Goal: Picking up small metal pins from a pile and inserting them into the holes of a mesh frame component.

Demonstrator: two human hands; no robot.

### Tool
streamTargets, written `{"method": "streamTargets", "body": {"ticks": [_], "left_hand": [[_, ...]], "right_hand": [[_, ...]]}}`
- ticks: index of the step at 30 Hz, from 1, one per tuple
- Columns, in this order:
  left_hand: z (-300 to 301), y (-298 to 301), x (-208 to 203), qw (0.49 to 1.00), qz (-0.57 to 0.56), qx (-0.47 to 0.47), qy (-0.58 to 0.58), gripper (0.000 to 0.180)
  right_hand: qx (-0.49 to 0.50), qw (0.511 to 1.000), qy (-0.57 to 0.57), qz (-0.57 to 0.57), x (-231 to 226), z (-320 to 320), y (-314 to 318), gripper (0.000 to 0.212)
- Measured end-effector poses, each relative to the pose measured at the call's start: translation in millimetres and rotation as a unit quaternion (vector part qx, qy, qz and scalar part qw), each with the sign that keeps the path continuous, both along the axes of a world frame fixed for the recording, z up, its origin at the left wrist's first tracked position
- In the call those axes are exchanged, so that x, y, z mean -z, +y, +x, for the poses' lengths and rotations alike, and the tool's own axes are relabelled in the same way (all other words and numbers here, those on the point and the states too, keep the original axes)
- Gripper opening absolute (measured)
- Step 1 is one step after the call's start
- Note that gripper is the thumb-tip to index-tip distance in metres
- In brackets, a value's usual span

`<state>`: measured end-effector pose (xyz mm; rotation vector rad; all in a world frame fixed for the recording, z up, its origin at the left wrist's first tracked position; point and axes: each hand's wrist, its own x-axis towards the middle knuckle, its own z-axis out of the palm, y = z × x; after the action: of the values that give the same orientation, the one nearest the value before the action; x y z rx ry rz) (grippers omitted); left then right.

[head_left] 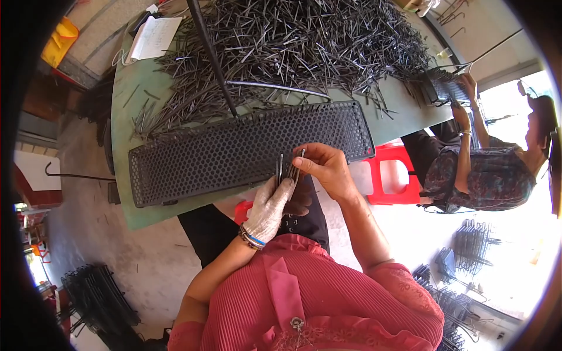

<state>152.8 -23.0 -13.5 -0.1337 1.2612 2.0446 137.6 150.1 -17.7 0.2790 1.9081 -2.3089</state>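
A small bunch of thin dark strips (280, 165) stands upright in my left hand (267, 212), which wears a white knitted glove and is closed round their lower ends. My bare right hand (329, 173) is beside it, thumb and fingers pinched on the upper end of a strip from the bunch. Just beyond both hands, a long black tray-like panel with a mesh of round holes (234, 151) lies slantwise along the near edge of the green table (133, 117). Whether the strips touch the panel I cannot tell.
A large heap of similar dark strips (293, 50) covers the table's far side. A dark upright rod (208, 52) and a pale bar (278, 88) cross above the panel. Paper (157, 38) lies far left. A co-worker (480, 169) handles another mesh piece (442, 88) near a red stool (391, 175).
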Motion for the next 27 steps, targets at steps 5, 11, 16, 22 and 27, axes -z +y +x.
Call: {"method": "streamTargets", "body": {"ticks": [5, 11, 16, 22, 27], "left_hand": [[-2.8, 7.3, -5.4, 1.000, -0.006, -0.007, -0.001, 0.036], [-2.9, 8.9, -1.6, 1.000, -0.004, -0.016, -0.012, 0.033], [-3.9, 7.9, 2.9, 0.994, 0.036, -0.081, -0.067, 0.030], [-5.5, 10.3, 1.0, 0.986, 0.060, 0.019, -0.151, 0.028], [-3.4, 12.4, -4.9, 0.986, 0.055, 0.060, -0.148, 0.031]], "right_hand": [[0.003, 1.000, 0.008, -0.007, 1.7, -3.2, 11.2, 0.024], [0.015, 1.000, -0.015, -0.011, 0.5, -0.1, 12.9, 0.022], [0.056, 0.996, 0.040, 0.062, -8.2, 0.9, 23.7, 0.016], [0.165, 0.906, 0.188, 0.343, -45.6, -41.1, 72.4, 0.016], [0.134, 0.899, 0.228, 0.350, -30.6, -76.5, 88.8, 0.019]]}}
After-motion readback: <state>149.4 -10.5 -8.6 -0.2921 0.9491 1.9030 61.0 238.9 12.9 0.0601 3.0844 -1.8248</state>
